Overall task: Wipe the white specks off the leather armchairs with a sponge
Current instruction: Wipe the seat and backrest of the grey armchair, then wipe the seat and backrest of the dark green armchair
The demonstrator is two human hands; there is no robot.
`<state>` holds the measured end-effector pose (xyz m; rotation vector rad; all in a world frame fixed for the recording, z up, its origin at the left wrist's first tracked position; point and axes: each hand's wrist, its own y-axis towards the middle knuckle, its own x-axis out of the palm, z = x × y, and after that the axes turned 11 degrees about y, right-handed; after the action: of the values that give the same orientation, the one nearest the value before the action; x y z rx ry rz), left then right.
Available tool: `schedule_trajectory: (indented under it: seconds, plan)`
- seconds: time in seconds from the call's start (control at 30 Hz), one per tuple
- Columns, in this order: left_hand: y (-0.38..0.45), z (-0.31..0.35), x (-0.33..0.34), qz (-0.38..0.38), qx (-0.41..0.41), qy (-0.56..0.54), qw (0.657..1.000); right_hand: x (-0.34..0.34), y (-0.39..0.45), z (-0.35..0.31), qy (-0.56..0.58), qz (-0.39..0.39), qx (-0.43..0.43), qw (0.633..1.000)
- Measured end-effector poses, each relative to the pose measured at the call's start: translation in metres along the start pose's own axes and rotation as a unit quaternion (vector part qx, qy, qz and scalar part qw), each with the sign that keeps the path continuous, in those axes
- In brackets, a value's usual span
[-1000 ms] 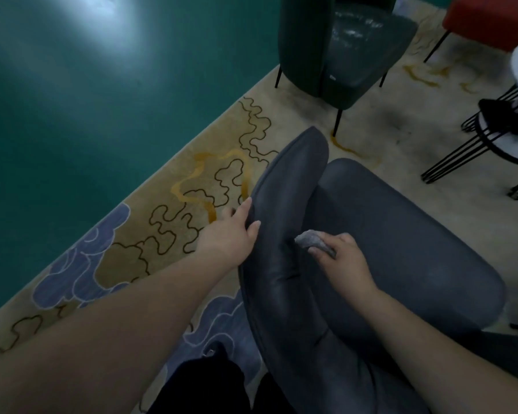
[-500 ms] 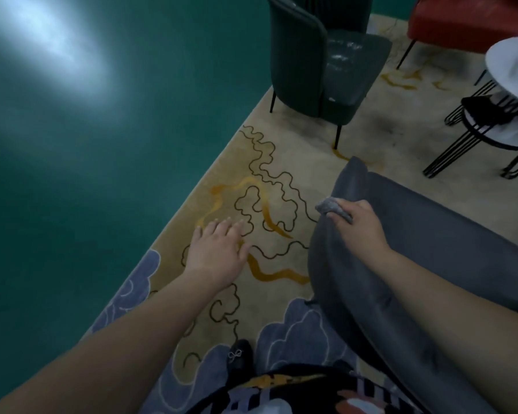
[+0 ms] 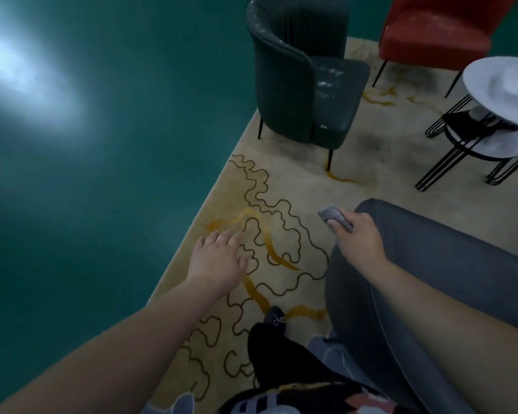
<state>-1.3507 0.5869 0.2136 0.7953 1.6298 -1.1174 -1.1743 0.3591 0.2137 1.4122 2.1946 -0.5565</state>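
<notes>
Right hand (image 3: 360, 239): grip closed round grey sponge (image 3: 335, 218), near grey armchair (image 3: 425, 264). Left hand (image 3: 219, 258): grip wide, fingers spread, empty, over rug (image 3: 284, 186).

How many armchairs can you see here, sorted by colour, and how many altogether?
Grey armchair: 1
Dark green armchair: 1
Red armchair: 1
Total: 3
</notes>
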Motion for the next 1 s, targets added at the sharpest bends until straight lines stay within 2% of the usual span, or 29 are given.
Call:
schedule_trajectory:
  seconds: [0.1,0.47,0.8,1.0]
  plan:
    - [0.044,-0.012,-0.011,-0.003,0.007,0.006,1.0,0.008,0.044,-0.009,0.007,-0.008,-0.016,1.0]
    - [0.197,-0.059,-0.068,0.026,0.04,0.008,0.999,0.024,0.192,-0.053,0.047,-0.003,0.012,0.999]
    - [0.376,-0.073,-0.124,0.059,0.168,0.036,0.983,0.015,0.323,-0.072,0.026,0.115,0.041,0.992]
    - [0.464,-0.038,-0.156,0.056,0.249,0.079,0.964,-0.011,0.374,-0.054,0.042,0.184,0.098,0.977]
